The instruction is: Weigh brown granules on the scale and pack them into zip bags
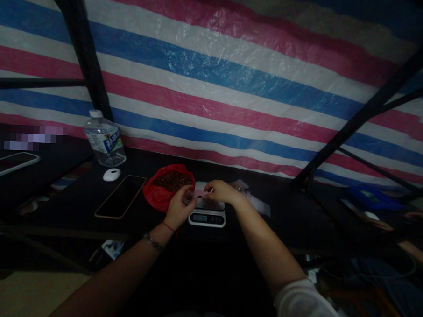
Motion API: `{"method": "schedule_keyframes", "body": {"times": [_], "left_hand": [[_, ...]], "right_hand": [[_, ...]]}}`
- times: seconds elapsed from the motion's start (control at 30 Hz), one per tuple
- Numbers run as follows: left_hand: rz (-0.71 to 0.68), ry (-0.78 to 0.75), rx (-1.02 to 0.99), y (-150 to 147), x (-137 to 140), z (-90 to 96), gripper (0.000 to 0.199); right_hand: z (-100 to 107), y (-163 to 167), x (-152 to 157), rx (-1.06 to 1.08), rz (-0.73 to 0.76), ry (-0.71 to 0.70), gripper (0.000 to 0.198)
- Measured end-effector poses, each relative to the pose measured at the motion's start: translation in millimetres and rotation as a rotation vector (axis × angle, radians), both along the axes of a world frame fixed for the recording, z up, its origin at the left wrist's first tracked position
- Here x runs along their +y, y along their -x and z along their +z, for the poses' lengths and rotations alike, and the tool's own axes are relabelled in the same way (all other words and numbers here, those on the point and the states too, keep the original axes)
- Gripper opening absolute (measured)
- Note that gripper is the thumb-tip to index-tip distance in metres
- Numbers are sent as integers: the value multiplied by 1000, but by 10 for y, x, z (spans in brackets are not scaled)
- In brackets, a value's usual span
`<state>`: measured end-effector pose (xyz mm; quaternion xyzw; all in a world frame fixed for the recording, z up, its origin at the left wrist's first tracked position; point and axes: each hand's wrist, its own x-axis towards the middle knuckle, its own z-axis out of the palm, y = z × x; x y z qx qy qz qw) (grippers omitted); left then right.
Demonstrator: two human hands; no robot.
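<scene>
Over the metal plate of a small white digital scale (207, 218), my two hands meet. Between their fingers is a small clear, pinkish plastic bag (198, 194) with a dark speck at it. My left hand (179, 207) has its fingers closed on the bag's left side, and my right hand (221, 191) pinches the right side. Just left of the scale lies an opened red plastic bag (157, 196) full of small brown pieces (172, 179). Behind my right wrist are a filled clear packet (240, 185) and flat clear bags (260, 205). Fingertips are dim and partly hidden.
A phone (120, 196), a white earbud case (111, 174) and a clear plastic bottle (105, 140) stand left on the black table (282, 222). Black metal posts (91, 74) rise before a striped sheet. At far right, another person's arm (412, 249) reaches near a blue package (373, 197).
</scene>
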<state>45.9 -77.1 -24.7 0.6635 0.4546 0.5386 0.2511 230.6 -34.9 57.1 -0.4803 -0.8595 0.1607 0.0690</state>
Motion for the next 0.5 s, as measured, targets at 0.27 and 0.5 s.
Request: {"method": "schedule_keyframes", "body": {"times": [0.27,0.5], "left_hand": [[41,-230,98,36,8,33,28],[27,-271,90,40,27,-18,36]], "right_hand": [[-206,99,9,-60,-17,21,24],[-248,223,77,-37,16,-1,22]]}}
